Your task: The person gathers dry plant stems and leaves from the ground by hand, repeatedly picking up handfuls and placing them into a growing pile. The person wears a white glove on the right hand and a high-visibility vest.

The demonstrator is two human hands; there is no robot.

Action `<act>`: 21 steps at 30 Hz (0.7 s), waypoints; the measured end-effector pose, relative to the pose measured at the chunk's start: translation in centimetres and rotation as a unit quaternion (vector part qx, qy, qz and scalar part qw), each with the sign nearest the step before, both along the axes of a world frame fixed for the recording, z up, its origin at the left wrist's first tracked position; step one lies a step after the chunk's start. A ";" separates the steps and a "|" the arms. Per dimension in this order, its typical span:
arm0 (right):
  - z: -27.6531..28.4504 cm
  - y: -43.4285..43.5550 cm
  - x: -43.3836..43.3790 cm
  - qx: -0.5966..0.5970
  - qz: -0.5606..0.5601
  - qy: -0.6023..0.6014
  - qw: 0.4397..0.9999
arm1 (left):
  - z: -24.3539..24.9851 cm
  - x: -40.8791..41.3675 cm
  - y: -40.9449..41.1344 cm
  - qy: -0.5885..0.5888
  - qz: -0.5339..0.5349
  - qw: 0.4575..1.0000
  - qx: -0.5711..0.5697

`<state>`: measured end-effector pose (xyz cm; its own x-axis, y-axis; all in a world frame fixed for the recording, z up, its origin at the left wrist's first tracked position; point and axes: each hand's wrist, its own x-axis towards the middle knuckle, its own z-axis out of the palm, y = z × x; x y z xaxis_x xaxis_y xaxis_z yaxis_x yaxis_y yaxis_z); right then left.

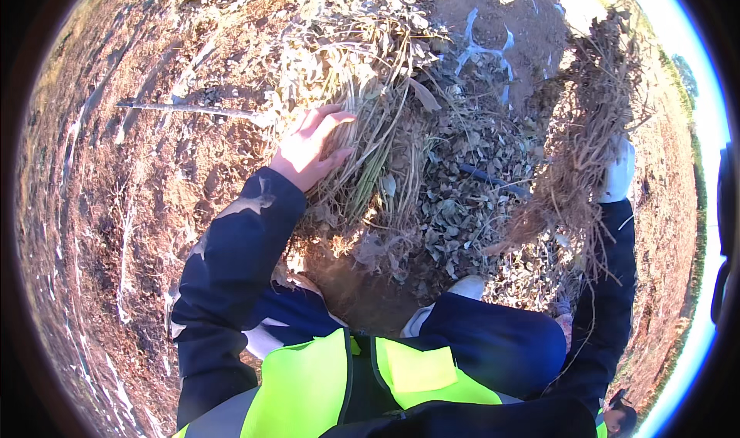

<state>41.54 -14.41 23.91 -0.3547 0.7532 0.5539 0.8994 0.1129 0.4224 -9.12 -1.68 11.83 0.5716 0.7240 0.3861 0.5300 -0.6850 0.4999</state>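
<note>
My bare left hand rests at the near left side of a heap of dried plant stalks. Its thumb and fingers are apart, with stalks beneath and beside them. On the right, my right hand, in a white glove, grips a big bundle of uprooted dry plants. Tangled roots hang from that bundle towards my right forearm, and its stems reach up and away. Part of the right hand is hidden behind the bundle. Dry leaves cover the ground between both hands.
A dark rod lies among the leaves. A thin stick extends left from the heap. Torn pale plastic film lies on the soil ahead. My shoes are close below the heap. Another person is at the lower right.
</note>
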 end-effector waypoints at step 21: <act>-18.7 -2.6 -13.3 -0.285 0.014 0.673 0.682 | 0.6 0.2 -0.4 -0.015 -0.031 0.999 -0.008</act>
